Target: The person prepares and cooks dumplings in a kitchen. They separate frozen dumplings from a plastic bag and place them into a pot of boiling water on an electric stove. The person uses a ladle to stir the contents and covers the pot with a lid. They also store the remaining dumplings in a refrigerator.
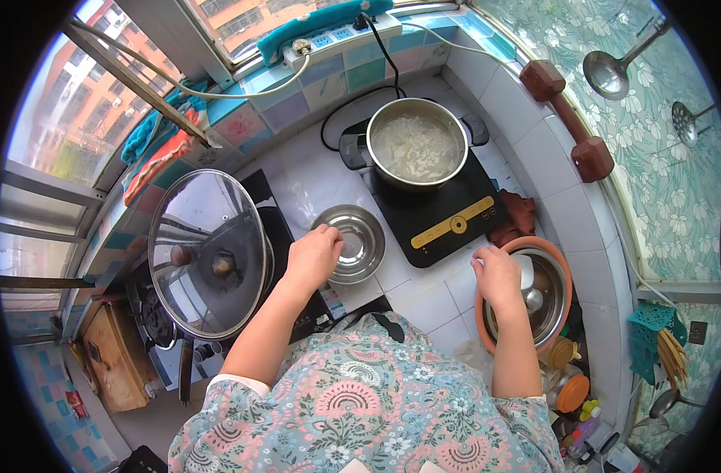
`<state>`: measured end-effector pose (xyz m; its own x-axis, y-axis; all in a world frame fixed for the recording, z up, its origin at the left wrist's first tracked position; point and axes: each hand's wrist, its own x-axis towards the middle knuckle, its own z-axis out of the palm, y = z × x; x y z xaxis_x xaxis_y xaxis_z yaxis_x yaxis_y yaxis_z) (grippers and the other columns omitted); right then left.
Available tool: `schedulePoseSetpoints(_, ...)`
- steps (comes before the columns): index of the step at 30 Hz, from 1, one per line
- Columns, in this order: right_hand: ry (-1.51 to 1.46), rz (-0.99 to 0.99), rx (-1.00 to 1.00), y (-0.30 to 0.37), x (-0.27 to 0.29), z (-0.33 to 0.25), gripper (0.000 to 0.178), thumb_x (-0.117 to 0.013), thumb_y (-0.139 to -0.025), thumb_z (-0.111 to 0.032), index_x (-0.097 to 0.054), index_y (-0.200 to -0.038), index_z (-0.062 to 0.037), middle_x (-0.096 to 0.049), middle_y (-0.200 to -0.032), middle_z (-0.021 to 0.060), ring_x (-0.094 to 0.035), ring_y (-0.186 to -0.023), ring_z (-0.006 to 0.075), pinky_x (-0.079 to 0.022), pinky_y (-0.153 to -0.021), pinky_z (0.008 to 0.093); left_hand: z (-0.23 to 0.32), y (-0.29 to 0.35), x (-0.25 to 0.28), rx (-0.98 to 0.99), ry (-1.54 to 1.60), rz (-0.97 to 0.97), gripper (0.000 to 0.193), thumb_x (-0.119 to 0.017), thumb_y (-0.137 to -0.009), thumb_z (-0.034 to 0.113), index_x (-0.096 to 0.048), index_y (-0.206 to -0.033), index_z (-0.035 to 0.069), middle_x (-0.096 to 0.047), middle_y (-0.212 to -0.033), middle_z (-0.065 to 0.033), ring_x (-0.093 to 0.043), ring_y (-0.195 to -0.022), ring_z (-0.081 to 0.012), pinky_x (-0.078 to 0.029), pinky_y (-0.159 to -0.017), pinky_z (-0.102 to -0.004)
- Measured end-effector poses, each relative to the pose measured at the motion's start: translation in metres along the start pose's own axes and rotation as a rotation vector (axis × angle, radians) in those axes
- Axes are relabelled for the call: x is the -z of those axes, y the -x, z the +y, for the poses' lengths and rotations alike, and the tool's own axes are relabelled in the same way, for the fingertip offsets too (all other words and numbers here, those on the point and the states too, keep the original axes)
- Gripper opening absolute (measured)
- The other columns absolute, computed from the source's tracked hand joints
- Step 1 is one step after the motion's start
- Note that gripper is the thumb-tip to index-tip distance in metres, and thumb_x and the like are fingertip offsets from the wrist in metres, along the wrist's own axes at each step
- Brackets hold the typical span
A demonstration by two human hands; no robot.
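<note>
My left hand (315, 254) is closed, its fingers pinched together over the left rim of a small stainless steel bowl (368, 272). Whatever those fingers may hold is too small to make out. At the right, my right hand (498, 276) has its fingers curled in above the left edge of an orange basin (564, 272). I cannot make out anything between them. Inside the basin sits a steel bowl, with a white utensil (525, 270) partly covered by that hand. Beyond both hands a steel pot (416, 146) of cloudy, pale liquid stands on a black induction cooker (435, 229).
A wok with a glass lid (211, 292) stands at the left, its handle pointing toward me. A power strip (341, 35) with cords runs along the back ledge. A brown cloth (515, 217) lies beside the cooker. Jars (572, 392) crowd the right; ladles (609, 75) hang above.
</note>
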<state>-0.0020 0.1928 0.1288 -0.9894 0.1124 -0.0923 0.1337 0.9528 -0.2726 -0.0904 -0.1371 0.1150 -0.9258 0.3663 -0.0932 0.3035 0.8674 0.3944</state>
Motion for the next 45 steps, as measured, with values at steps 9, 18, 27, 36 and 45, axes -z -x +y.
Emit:
schedulePoseSetpoints(9,-0.184,0.033,0.102,0.024,0.01,-0.027,0.009,-0.069,-0.076,-0.01,-0.062,-0.081,-0.0067,-0.06,-0.081,0.0087,-0.059,-0.083,0.0309,-0.047,-0.074,0.0411,-0.024,0.06,0.128,0.035,0.098,0.486,0.005,-0.06,-0.083,0.008,-0.057,-0.087,0.007,-0.059,-0.083,-0.0079,-0.06,-0.076,-0.0294,-0.049,-0.065,-0.0372)
schedulePoseSetpoints(18,-0.197,-0.176,0.263,0.009,0.001,-0.08,0.013,-0.052,-0.087,-0.008,-0.064,-0.094,-0.0088,-0.066,-0.087,0.0089,-0.062,-0.089,0.0304,-0.049,-0.077,0.0415,-0.049,0.11,0.122,0.208,0.297,0.521,0.006,-0.058,-0.086,0.002,-0.061,-0.091,0.003,-0.058,-0.082,-0.0086,-0.058,-0.065,-0.0222,-0.047,-0.061,-0.03)
schedulePoseSetpoints(27,-0.09,-0.227,0.23,0.067,0.009,-0.057,0.015,-0.06,-0.085,-0.016,-0.064,-0.098,-0.0103,-0.064,-0.096,0.0067,-0.059,-0.098,0.026,-0.047,-0.085,0.0398,0.016,0.075,0.075,-0.036,0.333,0.181,0.01,-0.06,-0.087,0.012,-0.063,-0.095,0.006,-0.065,-0.079,-0.0107,-0.063,-0.066,-0.0251,-0.049,-0.063,-0.0323)
schedulePoseSetpoints(36,0.101,0.132,-0.519,0.164,0.031,0.04,0.026,-0.069,-0.078,-0.018,-0.058,-0.096,-0.0047,-0.06,-0.094,0.0117,-0.058,-0.093,0.0309,-0.048,-0.08,0.0421,0.082,0.029,0.04,-0.294,0.314,-0.011,0.013,-0.06,-0.088,0.017,-0.063,-0.095,0.007,-0.066,-0.081,-0.0124,-0.064,-0.072,-0.0296,-0.05,-0.065,-0.0356)
schedulePoseSetpoints(45,0.13,0.05,-0.726,0.227,-0.03,0.094,0.034,-0.068,-0.08,-0.021,-0.053,-0.103,-0.0034,-0.062,-0.101,0.0164,-0.058,-0.098,0.0361,-0.046,-0.082,0.0471,0.097,0.02,0.029,-0.453,0.32,-0.119,0.014,-0.059,-0.087,0.015,-0.063,-0.096,0.006,-0.066,-0.083,-0.0131,-0.064,-0.075,-0.0297,-0.05,-0.067,-0.0355)
